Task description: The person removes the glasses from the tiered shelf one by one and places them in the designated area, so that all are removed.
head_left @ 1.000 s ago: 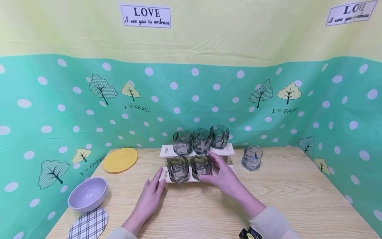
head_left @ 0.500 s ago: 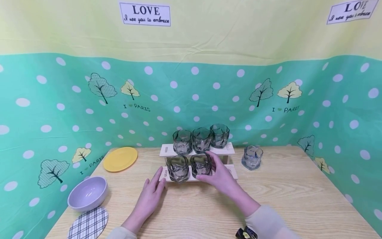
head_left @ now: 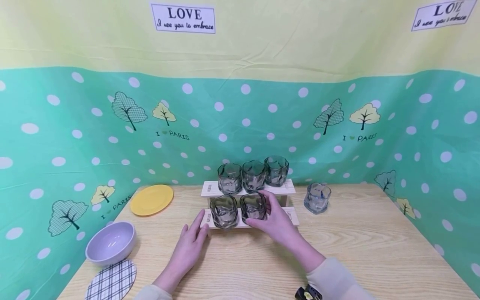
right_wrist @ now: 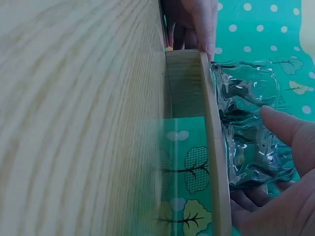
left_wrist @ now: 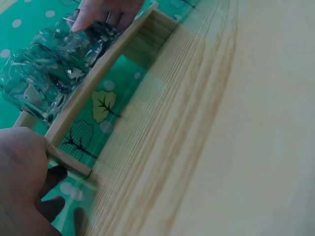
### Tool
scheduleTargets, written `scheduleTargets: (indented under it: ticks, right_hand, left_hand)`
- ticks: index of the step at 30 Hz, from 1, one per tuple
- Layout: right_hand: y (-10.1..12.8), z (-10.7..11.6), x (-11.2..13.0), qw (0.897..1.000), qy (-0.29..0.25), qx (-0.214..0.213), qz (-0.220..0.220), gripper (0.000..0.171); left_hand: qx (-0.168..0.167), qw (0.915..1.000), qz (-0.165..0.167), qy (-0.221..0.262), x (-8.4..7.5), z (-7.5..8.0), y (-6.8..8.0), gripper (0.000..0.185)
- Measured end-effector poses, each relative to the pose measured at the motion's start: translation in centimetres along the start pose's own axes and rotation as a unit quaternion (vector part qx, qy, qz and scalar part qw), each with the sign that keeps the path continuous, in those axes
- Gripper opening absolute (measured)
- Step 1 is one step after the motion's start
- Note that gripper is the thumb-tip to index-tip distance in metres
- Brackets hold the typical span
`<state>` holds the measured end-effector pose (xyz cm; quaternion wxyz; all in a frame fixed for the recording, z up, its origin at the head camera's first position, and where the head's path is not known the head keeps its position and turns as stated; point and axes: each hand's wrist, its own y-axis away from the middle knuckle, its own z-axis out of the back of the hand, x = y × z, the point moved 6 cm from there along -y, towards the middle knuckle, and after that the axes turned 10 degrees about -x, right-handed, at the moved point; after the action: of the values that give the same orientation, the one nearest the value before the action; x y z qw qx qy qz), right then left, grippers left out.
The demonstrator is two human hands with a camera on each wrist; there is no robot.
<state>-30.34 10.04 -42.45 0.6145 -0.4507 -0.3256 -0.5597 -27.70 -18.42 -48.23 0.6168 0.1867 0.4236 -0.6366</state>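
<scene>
A two-tier white wooden rack [head_left: 247, 223] stands on the table, carrying smoky grey tumblers with wavy sides. My right hand [head_left: 278, 221] grips the right tumbler [head_left: 253, 207] on the lower tier, thumb in front and fingers round its right side. Beside it stands another tumbler [head_left: 223, 212]. My left hand [head_left: 190, 241] rests against the lower tier's left end, index finger and thumb extended at the corner. In the left wrist view, that hand's other fingers [left_wrist: 51, 194] hang below the rack's end. Three tumblers [head_left: 253, 177] line the upper tier.
One more tumbler [head_left: 317, 198], clearer and bluish, stands on the table right of the rack. At the left are a yellow plate [head_left: 151, 201], a purple bowl [head_left: 111, 243] and a checked round mat [head_left: 111, 281]. A patterned cloth [head_left: 243, 121] hangs behind the table.
My right hand has shifted slightly left around the front right tumbler, its wrist moving left too, and more of the lower tier's right end shows. The left hand stays in place.
</scene>
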Motion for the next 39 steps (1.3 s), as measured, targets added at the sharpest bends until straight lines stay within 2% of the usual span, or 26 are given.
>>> scheduleTargets:
  ticks: [12,19,27,35,39]
  right_hand:
    - [0.5,0.4,-0.2,1.000,-0.027,-0.012,-0.011,0.099]
    - [1.0,1.7,0.5,1.000,-0.020,-0.007,-0.014,0.098]
    - [1.5,4.3,0.9,1.000,-0.020,-0.006,-0.020,0.099]
    - [2.1,8.0,0.3,1.000,0.026,-0.011,-0.013,0.102]
    - [2.4,9.7,-0.1,0.999,0.031,-0.011,-0.013,0.103]
  left_hand:
    - [0.003,1.0000,0.002,0.008,0.0,-0.2,0.4,0.060]
    - [0.002,1.0000,0.002,0.004,0.0,-0.1,0.2,0.060]
    - [0.004,1.0000,0.004,0.002,0.0,0.1,0.1,0.060]
    - [0.005,1.0000,0.007,0.002,0.1,0.2,0.1,0.061]
    - [0.007,1.0000,0.006,0.003,0.1,0.2,0.0,0.061]
